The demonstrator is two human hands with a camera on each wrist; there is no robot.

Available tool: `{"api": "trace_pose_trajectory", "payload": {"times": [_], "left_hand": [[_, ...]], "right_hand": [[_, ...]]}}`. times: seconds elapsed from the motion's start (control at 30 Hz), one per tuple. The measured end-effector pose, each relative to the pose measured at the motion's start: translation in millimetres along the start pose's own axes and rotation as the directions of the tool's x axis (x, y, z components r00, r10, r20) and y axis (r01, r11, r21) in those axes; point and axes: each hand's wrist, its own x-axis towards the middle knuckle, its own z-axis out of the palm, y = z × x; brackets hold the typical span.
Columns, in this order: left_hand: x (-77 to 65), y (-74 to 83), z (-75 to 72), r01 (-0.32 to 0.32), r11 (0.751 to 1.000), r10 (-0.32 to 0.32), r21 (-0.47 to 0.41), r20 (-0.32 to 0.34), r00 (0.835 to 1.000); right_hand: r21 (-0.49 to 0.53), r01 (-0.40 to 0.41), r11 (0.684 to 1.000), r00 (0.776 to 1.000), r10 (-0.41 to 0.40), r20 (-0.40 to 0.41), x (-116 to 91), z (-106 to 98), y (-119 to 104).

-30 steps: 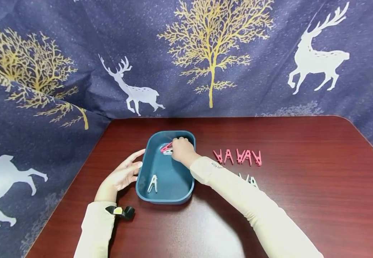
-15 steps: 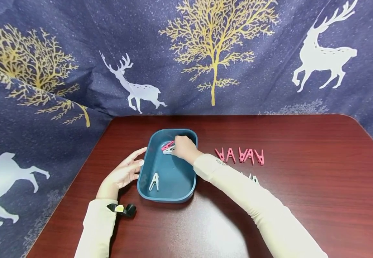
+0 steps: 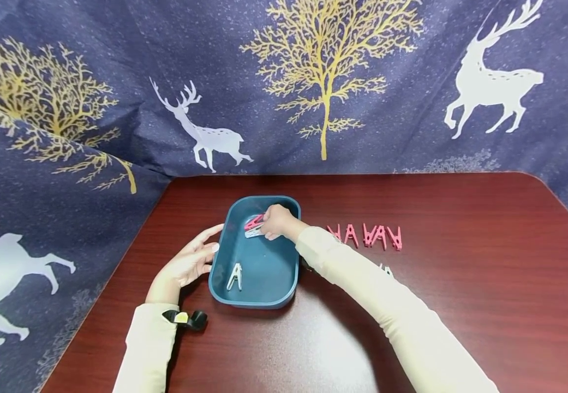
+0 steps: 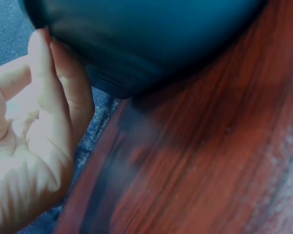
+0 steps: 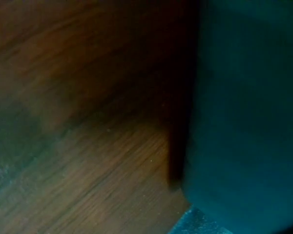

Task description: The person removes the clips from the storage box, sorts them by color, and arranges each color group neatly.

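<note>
A blue plastic bin (image 3: 264,305) stands on the table. Against its left wall rests my left hand (image 3: 185,268), fingers relaxed; in the left wrist view its fingertips touch the bin wall (image 4: 151,44). Inside, at the far end, my right hand (image 3: 279,222) pinches a white clothespin (image 3: 252,232), whose near end is hidden by the fingers. A pink clothespin (image 3: 253,222) lies right beside it. Another white clothespin (image 3: 235,277) lies on the bin floor at the near left. The right wrist view has only the bin's outer wall (image 5: 249,117) and table, no hand.
Several pink clothespins (image 3: 350,234) lie in a row on the wooden table (image 3: 470,273) right of the bin. A white clothespin (image 3: 386,269) is partly hidden behind the right sleeve (image 3: 387,311). A patterned cloth (image 3: 284,109) hangs behind the table.
Within the bin, my right hand has turned slightly, and the white clothespin by its fingers has shifted a little. The left hand stays at the bin wall. The head view has shifted slightly.
</note>
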Motion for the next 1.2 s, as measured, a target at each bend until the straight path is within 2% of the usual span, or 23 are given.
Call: {"api": "trace_pose_trajectory", "payload": {"times": [0.33, 0.67, 0.9, 1.2], "left_hand": [[-1.6, 0.9, 0.9, 0.01, 1.0, -0.01, 0.018, -0.015, 1.0], [0.1, 1.4, 2.3, 0.015, 1.0, -0.015, 0.012, -0.02, 1.0], [0.2, 1.8, 3.3, 0.014, 1.0, -0.014, 0.009, -0.019, 1.0], [-1.5, 2.0, 3.0, 0.011, 1.0, -0.01, 0.022, -0.031, 0.999]], "right_hand": [[0.073, -0.029, 0.997, 0.999, 0.032, -0.038, 1.5, 1.9, -1.7], [0.048, 0.032, 0.998, 0.996, -0.028, -0.081, -4.9, -0.6, -3.4], [-0.012, 0.034, 0.999, 0.998, -0.035, -0.059, -5.0, 0.1, -1.7], [0.004, 0.077, 0.997, 0.996, -0.076, -0.055, -8.2, -0.1, -5.1]]}}
